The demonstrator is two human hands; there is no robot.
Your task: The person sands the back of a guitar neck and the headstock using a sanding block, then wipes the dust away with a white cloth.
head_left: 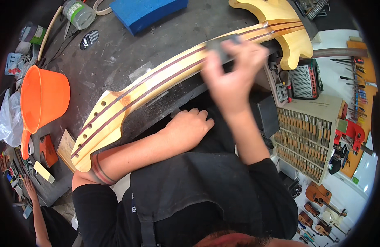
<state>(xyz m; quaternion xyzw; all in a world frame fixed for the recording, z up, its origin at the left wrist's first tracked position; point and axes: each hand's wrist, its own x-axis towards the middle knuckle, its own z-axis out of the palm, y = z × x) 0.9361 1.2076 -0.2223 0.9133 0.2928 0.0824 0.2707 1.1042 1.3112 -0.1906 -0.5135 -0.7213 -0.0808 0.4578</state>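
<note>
A pale wooden guitar neck (165,74) with dark lengthwise stripes lies across the bench. Its headstock (100,123), with several peg holes, points toward my near left, and its body end (276,24) is at the far right. Blurred by motion, my right hand (235,74) is closed on a small dark block (218,48), which it holds against the upper part of the neck. My left hand (190,128) is closed beside the bench's near edge, below the neck. What its fingers hold, if anything, is hidden. My left forearm passes close to the headstock.
A blue block (146,12) lies beyond the neck. An orange plastic dipper (54,99), a clear jar (79,14) and a plastic bag (9,119) stand at left. Another person's hand (30,187) rests among tools at lower left. A tool cabinet (301,140) is on the right.
</note>
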